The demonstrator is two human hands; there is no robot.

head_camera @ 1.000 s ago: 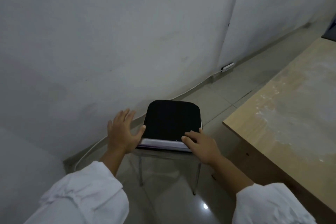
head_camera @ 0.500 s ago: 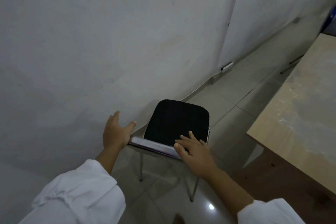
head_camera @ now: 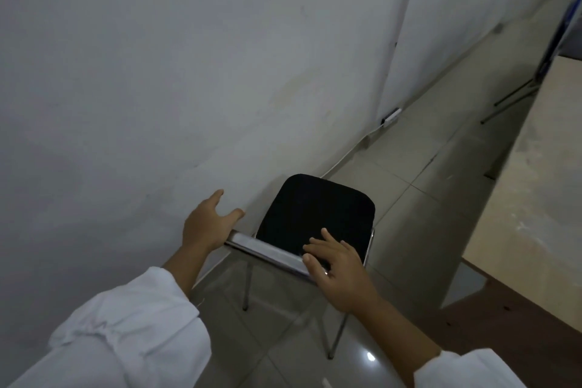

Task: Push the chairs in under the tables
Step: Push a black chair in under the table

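The person is laying the left hand [head_camera: 206, 227], fingers loose, and the right hand [head_camera: 338, 268], fingers flat, on the chrome back rail [head_camera: 271, 250], surely the best hold, of a light-looking, stiff-framed chair [head_camera: 315, 208] standing on the floor [head_camera: 409, 217] by the wall [head_camera: 157, 72], apart from the table [head_camera: 541, 192].

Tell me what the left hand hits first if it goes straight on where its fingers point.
Probably the white wall: the left hand, at the left end of the chair's back rail, points its fingers forward, left of the black seat. Depth is unclear, so the gap cannot be judged.
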